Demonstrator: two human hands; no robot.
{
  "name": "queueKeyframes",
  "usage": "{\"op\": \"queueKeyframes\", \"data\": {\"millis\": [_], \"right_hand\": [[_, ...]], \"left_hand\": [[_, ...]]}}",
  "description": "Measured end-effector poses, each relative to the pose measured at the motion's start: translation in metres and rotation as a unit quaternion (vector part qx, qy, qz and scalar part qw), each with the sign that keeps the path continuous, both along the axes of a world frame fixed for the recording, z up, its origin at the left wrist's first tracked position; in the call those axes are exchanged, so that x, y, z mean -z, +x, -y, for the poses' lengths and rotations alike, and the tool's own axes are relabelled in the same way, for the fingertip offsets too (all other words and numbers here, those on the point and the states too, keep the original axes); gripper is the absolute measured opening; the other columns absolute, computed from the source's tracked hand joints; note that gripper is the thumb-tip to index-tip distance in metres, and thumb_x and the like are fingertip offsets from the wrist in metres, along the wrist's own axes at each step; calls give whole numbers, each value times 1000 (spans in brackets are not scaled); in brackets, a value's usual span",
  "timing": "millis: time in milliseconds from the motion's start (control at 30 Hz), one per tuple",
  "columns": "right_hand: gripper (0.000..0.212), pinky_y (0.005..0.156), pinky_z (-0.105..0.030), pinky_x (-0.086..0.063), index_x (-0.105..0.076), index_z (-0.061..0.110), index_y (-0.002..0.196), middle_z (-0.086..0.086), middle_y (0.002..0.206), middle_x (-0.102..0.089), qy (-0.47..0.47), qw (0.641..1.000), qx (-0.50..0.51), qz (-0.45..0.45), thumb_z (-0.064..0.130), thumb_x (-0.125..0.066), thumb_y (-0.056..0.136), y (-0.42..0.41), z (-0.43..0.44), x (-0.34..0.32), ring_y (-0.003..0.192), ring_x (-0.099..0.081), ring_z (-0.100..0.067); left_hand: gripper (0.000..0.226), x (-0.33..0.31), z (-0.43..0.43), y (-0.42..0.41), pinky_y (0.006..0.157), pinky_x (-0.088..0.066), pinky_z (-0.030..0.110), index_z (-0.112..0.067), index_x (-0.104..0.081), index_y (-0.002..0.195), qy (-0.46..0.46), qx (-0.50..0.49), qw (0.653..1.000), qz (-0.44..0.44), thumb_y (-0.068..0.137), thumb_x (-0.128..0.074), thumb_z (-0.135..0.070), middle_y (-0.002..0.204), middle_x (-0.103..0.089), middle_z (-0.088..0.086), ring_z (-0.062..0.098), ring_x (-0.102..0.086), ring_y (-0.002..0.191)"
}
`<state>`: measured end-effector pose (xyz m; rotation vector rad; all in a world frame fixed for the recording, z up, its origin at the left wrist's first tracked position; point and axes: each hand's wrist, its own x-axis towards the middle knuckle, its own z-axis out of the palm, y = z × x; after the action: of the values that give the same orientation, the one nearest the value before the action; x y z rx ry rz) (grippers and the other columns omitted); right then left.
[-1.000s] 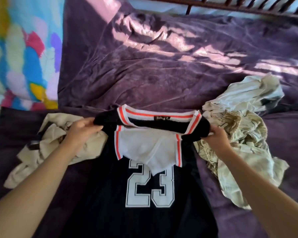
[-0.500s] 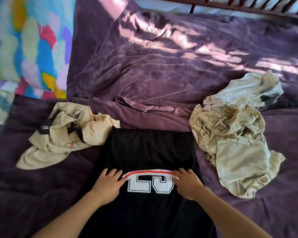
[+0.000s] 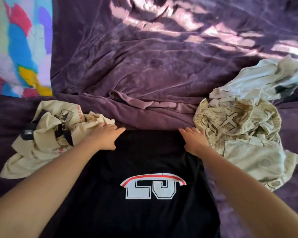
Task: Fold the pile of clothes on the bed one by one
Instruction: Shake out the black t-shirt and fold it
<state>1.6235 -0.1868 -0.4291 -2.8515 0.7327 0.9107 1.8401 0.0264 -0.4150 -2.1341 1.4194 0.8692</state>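
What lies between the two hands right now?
In the head view, only the folded far edge of the black jersey lies between the left hand and right hand.

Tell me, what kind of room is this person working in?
Most likely a bedroom. A crumpled purple blanket covers a wide soft surface, colourful bedding lies at the far left, and loose clothes sit beside a partly folded black jersey.

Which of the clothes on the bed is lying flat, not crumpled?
The black jersey with the white number, in the middle; the beige shirt left of it and the cream clothes right of it are bunched.
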Motion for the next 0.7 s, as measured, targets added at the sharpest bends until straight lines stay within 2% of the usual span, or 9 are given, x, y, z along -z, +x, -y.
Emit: {"op": "queueKeyframes", "data": {"millis": [133,200,233,300,367,433,500,600,700], "right_hand": [[40,94,-40,-33,-58,10,111,-10,109,-56,-20,994,-2,104,17,-69,73,-25,-3,-18,109,-55,-29],[50,76,-42,-46,-64,7,85,-11,82,-60,-23,983,-21,180,16,-88,41,-52,-13,-31,81,-63,-31],[59,69,-39,-48,-61,10,79,-8,75,-59,-31,976,-41,209,18,-91,29,-68,-21,-37,75,-60,-29],[74,72,-39,-39,-49,15,83,-7,79,-55,-11,966,-72,247,23,-92,24,-101,-43,-48,79,-47,-28],[81,77,-37,-32,-43,16,87,-8,95,-54,30,967,-98,235,29,-91,23,-133,-66,-57,90,-44,-27],[85,83,-38,-32,-43,17,89,-10,106,-63,72,976,-123,167,35,-89,19,-162,-89,-56,104,-46,-27],[83,85,-36,-33,-43,20,89,-7,104,-69,108,980,-134,101,44,-85,21,-187,-112,-48,105,-53,-24],[61,78,-27,-31,-43,26,90,7,86,-67,126,978,-166,23,63,-66,47,-216,-135,-32,78,-65,-12],[35,67,-24,-37,-49,25,90,9,71,-61,103,979,-150,90,56,-45,72,-212,-141,-25,61,-62,-12]], "left_hand": [[47,-9,-26,-2,89,-45,37,-23,-44,130,-95,-53,994,-31,86,-58,-28,122,-52,-2,20,-54,108],[46,-20,-52,-18,72,-52,38,-17,-57,114,-207,-27,978,-10,73,-76,-26,106,-57,2,22,-60,92],[52,-26,-67,-29,57,-54,37,-14,-61,101,-255,-2,967,-2,57,-87,-22,92,-59,4,24,-63,77],[71,-37,-99,-57,40,-48,31,-13,-56,88,-324,22,946,5,28,-94,-18,74,-54,5,23,-59,58],[82,-44,-128,-85,41,-48,30,-15,-50,88,-343,24,939,-1,19,-94,-21,75,-51,4,21,-56,56],[89,-42,-156,-113,44,-48,29,-17,-47,91,-322,22,947,-2,15,-92,-22,76,-52,3,20,-56,58],[88,-32,-184,-139,46,-47,29,-16,-57,92,-276,10,961,8,12,-91,-20,78,-54,4,21,-56,57],[78,-13,-219,-170,47,-47,32,-18,-74,88,-219,-13,975,16,11,-88,-16,85,-52,5,21,-58,60],[71,-13,-218,-177,50,-49,35,-18,-75,85,-239,-54,969,30,15,-85,-20,84,-62,5,20,-45,75]]}}
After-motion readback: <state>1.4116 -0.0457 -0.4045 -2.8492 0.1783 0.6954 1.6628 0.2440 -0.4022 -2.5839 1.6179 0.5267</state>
